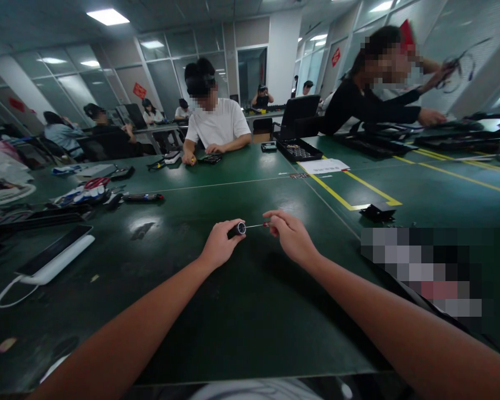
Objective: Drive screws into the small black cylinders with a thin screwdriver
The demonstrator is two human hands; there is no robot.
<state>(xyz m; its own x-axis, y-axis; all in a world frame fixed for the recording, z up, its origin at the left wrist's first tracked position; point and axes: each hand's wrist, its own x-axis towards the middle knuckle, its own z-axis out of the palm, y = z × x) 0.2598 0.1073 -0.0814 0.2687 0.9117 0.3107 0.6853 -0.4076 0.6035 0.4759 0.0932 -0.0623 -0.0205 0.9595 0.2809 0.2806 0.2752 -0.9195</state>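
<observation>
My left hand point(220, 244) is closed around a small black cylindrical part point(237, 229), whose round end with a pale ring faces right. A thin screwdriver point(267, 224) with a red handle is pinched in my right hand point(290, 233). Its metal shaft points left and reaches the round end of the cylinder; whether the tip touches or enters it is too small to tell. Both hands are just above the green tabletop point(250, 311).
At left lie a phone on a white power bank point(58, 258), a pen-like tool point(144, 197) and a cluttered heap point(87, 191). A black tray point(299, 150) and white paper point(324, 166) lie beyond. A black block point(378, 212) is at right. Across sits a person point(219, 122); another person point(370, 105) leans in.
</observation>
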